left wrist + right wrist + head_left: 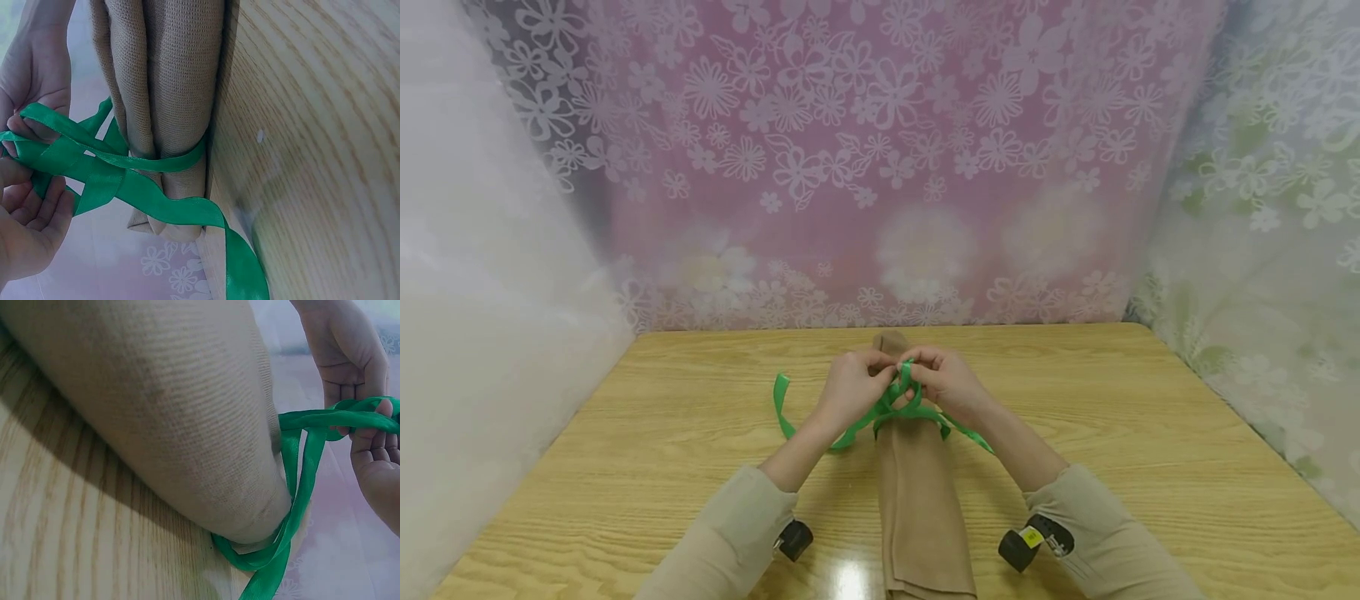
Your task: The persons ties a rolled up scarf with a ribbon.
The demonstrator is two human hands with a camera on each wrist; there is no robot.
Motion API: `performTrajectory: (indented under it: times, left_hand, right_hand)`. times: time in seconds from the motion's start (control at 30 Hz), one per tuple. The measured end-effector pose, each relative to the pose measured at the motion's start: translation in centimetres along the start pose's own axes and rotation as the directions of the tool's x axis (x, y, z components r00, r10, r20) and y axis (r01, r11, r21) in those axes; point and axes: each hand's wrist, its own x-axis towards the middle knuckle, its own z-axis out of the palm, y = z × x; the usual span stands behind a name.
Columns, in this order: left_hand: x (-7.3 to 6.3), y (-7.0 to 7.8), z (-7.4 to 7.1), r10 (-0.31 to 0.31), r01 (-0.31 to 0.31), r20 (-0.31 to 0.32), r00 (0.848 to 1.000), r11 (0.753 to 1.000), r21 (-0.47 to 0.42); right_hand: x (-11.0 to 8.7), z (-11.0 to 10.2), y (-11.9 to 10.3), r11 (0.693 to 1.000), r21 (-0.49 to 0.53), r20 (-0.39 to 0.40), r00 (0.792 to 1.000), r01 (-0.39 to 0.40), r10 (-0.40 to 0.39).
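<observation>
A rolled brown cloth (921, 500), coarsely woven, lies lengthwise on the table, pointing away from me. Green satin ribbon (910, 412) circles it toward the far end, with loops raised above the roll. My left hand (852, 387) pinches the ribbon between thumb and fingers. Opposite it, my right hand (951, 387) grips a raised ribbon loop, its fingertips close to the left ones. In the left wrist view the ribbon (169, 203) crosses over itself beside the cloth (181, 75). One loose tail curls out left on the table; another trails right under my right wrist.
The wooden table (662, 467) extends on both sides of the roll. A pink flowered curtain (850, 167) hangs along its far edge, with pale sheets (497, 250) at the sides. Black wrist cameras (795, 540) are strapped over both sleeves.
</observation>
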Motion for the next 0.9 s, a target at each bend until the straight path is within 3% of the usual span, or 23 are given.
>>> performTrajectory:
  times: [0.53, 0.7, 0.9]
  left_hand:
    - [-0.11, 0.14, 0.12, 0.026, -0.026, -0.006, 1.0, 1.0, 0.001]
    - [-0.08, 0.09, 0.13, 0.012, -0.012, 0.002, 1.0, 1.0, -0.005]
    - [-0.07, 0.02, -0.01, -0.005, 0.005, 0.003, 1.0, 1.0, -0.029]
  right_hand:
    - [0.18, 0.27, 0.31, 0.998, -0.057, -0.081, 0.997, -0.012, 0.007]
    - [0.19, 0.38, 0.36, 0.99, -0.141, -0.124, 0.992, -0.012, -0.006]
    - [0.09, 0.23, 0.14, 0.955, -0.297, -0.13, 0.99, 0.012, -0.053]
